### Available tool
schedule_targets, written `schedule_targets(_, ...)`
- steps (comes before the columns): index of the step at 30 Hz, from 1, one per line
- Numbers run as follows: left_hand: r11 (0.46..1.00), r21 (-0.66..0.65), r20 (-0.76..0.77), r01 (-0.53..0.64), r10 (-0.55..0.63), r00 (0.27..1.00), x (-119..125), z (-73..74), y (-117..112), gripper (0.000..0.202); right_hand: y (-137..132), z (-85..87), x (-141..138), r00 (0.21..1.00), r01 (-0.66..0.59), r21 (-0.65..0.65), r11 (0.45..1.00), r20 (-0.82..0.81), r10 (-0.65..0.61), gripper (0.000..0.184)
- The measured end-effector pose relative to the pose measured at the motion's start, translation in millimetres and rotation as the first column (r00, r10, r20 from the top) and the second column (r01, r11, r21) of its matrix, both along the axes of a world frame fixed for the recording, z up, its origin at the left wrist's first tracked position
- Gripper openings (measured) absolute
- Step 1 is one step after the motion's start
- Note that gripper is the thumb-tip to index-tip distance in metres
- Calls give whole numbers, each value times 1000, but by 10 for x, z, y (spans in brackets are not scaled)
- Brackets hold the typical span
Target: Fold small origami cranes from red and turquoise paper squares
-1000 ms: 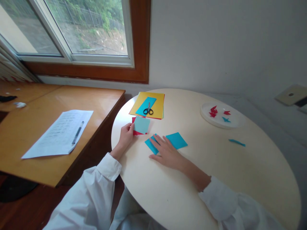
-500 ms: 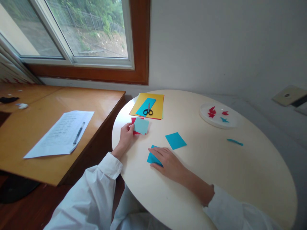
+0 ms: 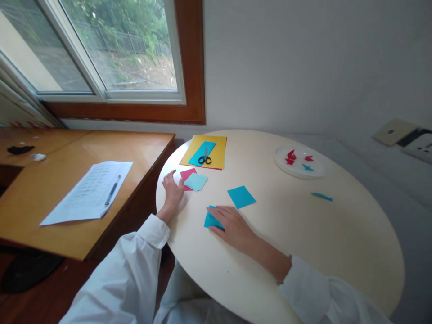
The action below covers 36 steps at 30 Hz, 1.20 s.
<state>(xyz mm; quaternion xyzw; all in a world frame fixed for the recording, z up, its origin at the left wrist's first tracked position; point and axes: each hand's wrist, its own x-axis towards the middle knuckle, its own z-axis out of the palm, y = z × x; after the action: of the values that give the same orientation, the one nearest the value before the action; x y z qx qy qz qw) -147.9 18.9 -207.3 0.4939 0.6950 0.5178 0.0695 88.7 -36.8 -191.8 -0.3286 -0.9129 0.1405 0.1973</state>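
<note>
My right hand lies flat, fingers stretched, on a blue paper square near the front of the round cream table. A second blue square lies just beyond it. My left hand rests open at the table's left edge, fingers apart, beside a pale blue square that overlaps a red square. It holds nothing.
Black-handled scissors lie on a blue sheet atop yellow paper at the back. A clear plate holds small red and blue folded pieces. A blue strip lies right. A wooden desk with a printed sheet and pen stands left.
My left hand let go of the pale blue square, which now lies flat on the red one. My right hand slid its blue square toward me, away from the other blue square.
</note>
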Motion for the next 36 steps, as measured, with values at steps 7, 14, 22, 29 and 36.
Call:
schedule_targets(7,911,-76,-158,406,-413,897,307,86,-293,23,69,-19,112,983,-15,-88,996,-183,-2,37)
schedule_targets(14,700,-223,-231,678,-714,661,723,161,-338,45,298,83,288,590,-83,-737,671,-579,-563,46)
schedule_targets(22,566,-500,-452,656,-816,360,1104,112,-172,51,536,180,789,287,-435,-832,345,-491,-822,43)
schedule_targets(29,752,-437,-568,493,-656,497,1020,144,-46,37,526,264,989,387,-397,-836,378,-526,-758,72)
schedule_targets(36,709,-249,-358,659,-700,618,1293,321,-267,44,534,240,917,314,-413,-852,322,-465,-828,51)
